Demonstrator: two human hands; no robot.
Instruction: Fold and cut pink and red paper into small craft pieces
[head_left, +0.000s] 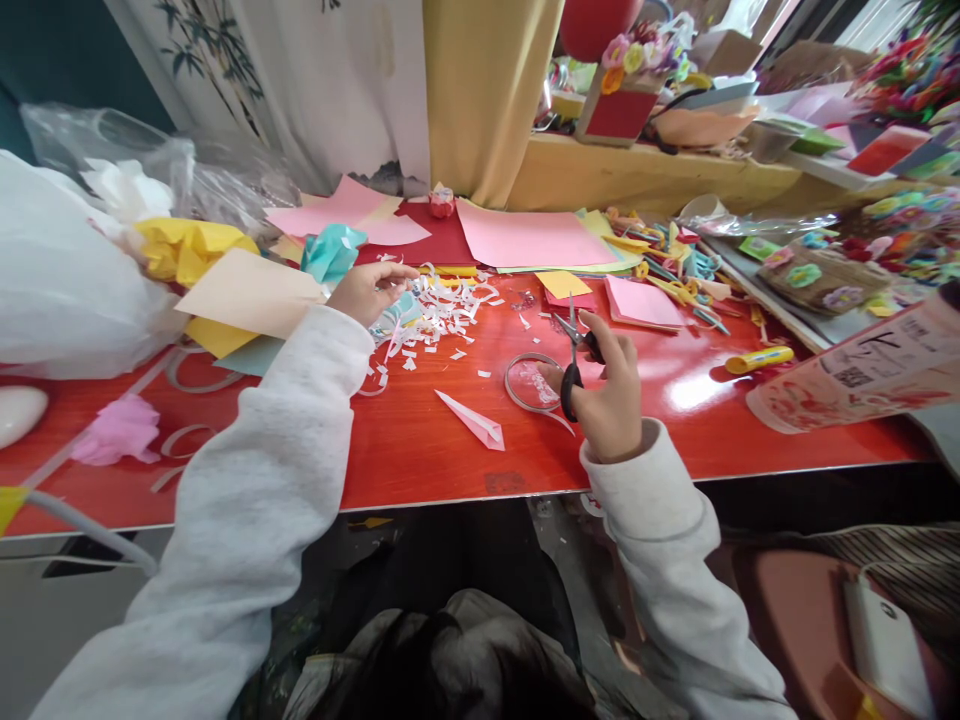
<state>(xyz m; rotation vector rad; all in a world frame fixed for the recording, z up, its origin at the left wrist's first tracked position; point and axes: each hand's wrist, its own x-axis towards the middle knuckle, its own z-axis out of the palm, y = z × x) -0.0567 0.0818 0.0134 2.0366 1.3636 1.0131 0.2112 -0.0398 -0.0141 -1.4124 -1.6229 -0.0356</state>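
Observation:
My left hand (373, 291) reaches over the pile of white paper scraps (442, 312), fingers loosely stretched with nothing clearly held. Scissors (573, 350) with black handles are in my right hand (613, 392), blades pointing away from me and slightly apart. Between my hands, a folded pink paper cone (474, 420) lies on the red table (412, 450). A roll of narrow tape (531, 383) rests just left of the scissors. Close to my left wrist are a beige paper sheet (251, 292) and crumpled turquoise paper (332, 252).
Pink sheets (532, 235) and a small pink paper stack (643, 303) lie farther back. Colourful paper pieces (686, 265) crowd the right rear. A tilted printed cup (862, 360) and a yellow marker (759, 360) are at right. A white plastic bag (75, 280) bulges at left.

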